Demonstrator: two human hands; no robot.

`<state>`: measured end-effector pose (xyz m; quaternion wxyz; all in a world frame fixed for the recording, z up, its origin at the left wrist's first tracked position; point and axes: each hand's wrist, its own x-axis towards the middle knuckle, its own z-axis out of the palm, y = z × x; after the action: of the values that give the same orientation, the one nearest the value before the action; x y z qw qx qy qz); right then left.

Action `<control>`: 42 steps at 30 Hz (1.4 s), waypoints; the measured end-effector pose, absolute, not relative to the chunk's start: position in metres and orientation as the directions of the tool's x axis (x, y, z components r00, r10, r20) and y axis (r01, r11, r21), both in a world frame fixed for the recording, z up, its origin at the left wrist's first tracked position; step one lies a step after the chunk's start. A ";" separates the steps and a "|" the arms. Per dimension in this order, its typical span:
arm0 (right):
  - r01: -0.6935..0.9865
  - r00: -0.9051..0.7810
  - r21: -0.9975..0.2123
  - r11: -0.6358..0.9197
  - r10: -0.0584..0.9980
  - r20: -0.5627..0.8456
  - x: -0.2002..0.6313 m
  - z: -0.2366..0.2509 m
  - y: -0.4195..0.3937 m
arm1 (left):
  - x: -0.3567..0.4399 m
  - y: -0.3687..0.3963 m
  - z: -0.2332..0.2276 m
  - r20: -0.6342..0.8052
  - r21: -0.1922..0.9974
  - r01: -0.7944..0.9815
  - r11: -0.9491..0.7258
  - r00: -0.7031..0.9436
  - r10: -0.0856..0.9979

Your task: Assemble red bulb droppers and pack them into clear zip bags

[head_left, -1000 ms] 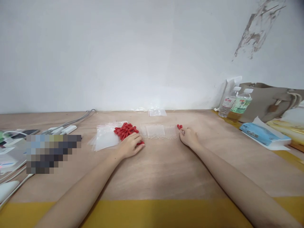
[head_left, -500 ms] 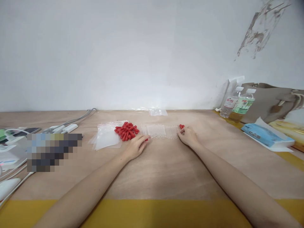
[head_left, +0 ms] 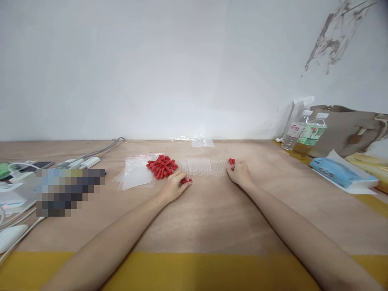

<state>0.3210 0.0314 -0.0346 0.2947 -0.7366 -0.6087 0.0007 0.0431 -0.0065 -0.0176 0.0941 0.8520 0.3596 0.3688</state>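
We are working at a plywood table (head_left: pixel 200 218) set against a bare white wall, and over the last second our left hand (head_left: pixel 173 186) has been drifting rightward, away from the heap of red caps (head_left: pixel 161 167) now lying just to its upper left, fingers curled around a few red caps (head_left: pixel 185 180). It is now closing on the near-left end of the row of clear tubes (head_left: pixel 202 167). Our right hand (head_left: pixel 240 173) is staying at the row's far end, pinching red caps (head_left: pixel 232 161) at its fingertips.
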 end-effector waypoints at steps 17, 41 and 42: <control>0.763 -0.056 -0.507 0.400 0.824 0.564 0.294 -0.024 -0.004 | 0.042 -0.008 -0.016 0.593 0.321 0.635 -0.702 0.443 0.672; 0.623 -0.431 -0.338 0.706 0.670 0.605 0.267 -0.019 -0.030 | 0.054 -0.009 -0.013 0.554 0.510 0.532 -0.676 0.398 0.731; 0.622 -0.429 -0.336 0.707 0.667 0.610 0.267 -0.019 -0.030 | 0.054 -0.009 -0.015 0.556 0.520 0.517 -0.680 0.399 0.729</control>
<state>0.2667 -0.0295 -0.0192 0.3743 -0.3814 -0.8447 0.0297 0.0541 -0.0086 -0.0145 0.1334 0.8258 0.3774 0.3973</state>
